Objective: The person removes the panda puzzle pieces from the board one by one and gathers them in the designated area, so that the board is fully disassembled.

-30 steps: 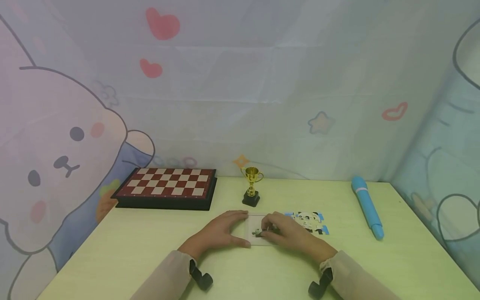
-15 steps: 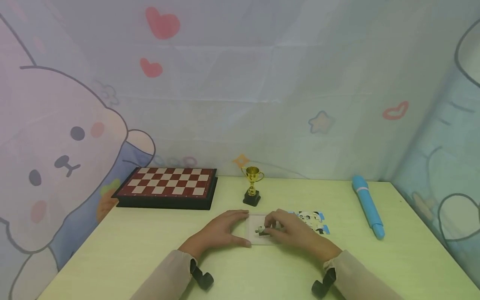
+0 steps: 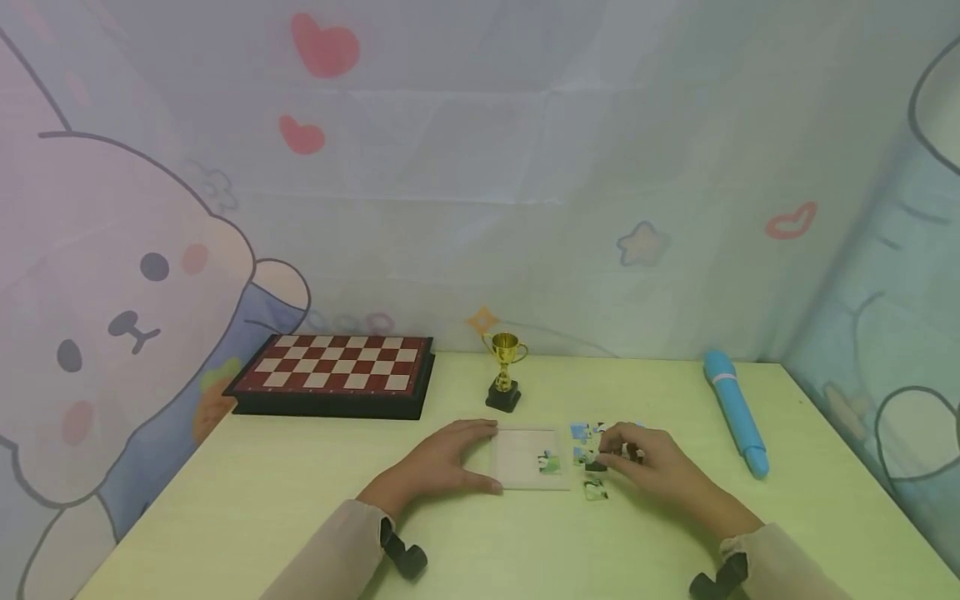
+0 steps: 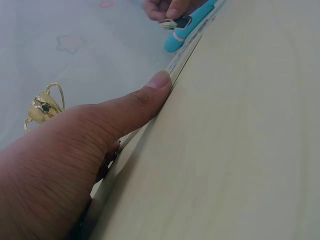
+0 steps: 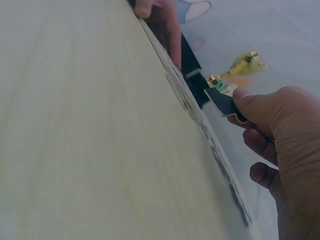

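My left hand (image 3: 442, 462) is spread with thumb and fingers along the left side of a white puzzle tray (image 3: 517, 487). One green puzzle piece (image 3: 549, 462) lies in the tray's lower right part. To the tray's right, my right hand (image 3: 656, 462) pinches another puzzle piece (image 5: 225, 103) between thumb and fingers. This piece has a dark area and a green and white end, and is raised off the table in the right wrist view. Loose pieces (image 3: 581, 431) lie under and beside the right hand, partly hidden by it. A single loose piece (image 3: 596, 489) lies nearer me.
A small gold trophy cup (image 3: 503, 371) stands behind the tray. At the back left is a red and white checkered game board (image 3: 337, 367) on a black box. A thick blue pen-shaped object (image 3: 737, 414) lies at the right. A printed cloth (image 3: 525, 167) hangs behind the table.
My right hand has moved right from over the tray to the loose pieces, carrying a dark and green piece. The piece in the tray is now uncovered. My left hand has stayed put.
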Demonstrator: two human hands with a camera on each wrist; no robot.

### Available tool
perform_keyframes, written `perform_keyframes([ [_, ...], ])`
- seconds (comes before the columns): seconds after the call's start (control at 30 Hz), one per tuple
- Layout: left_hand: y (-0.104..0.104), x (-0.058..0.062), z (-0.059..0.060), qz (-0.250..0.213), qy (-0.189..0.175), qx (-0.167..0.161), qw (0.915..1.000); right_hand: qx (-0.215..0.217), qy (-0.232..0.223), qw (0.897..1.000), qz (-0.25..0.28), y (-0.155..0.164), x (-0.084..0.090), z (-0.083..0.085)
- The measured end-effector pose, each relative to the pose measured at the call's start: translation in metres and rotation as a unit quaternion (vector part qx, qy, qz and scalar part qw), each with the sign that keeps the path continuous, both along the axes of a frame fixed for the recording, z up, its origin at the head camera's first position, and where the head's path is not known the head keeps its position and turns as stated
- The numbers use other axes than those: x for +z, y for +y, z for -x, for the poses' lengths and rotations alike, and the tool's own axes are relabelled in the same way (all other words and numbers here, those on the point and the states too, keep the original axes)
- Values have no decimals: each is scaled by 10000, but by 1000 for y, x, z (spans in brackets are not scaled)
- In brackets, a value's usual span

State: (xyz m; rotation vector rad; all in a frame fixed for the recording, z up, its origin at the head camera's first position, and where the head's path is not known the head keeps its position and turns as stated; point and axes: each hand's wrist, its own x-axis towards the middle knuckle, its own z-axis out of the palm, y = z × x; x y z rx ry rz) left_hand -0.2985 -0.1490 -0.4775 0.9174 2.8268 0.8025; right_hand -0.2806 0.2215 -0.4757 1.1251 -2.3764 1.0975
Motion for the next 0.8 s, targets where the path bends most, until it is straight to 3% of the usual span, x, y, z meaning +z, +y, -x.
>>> perform_keyframes([
  [0.23,0,1,-1,12,37,9,10000,-137,149,9997,162,32,-5,-12],
  [0.37,0,1,-1,-33,13,-4,10000,120,297,9994,113,43,-9,-16],
  [0.6,1,-1,-1,-83,-1,-30,10000,431,7,9990,-87,51,-13,-16],
  [0.8,0,-1,0,6,18,-5,10000,725,278,9970,47,48,-14,-14],
])
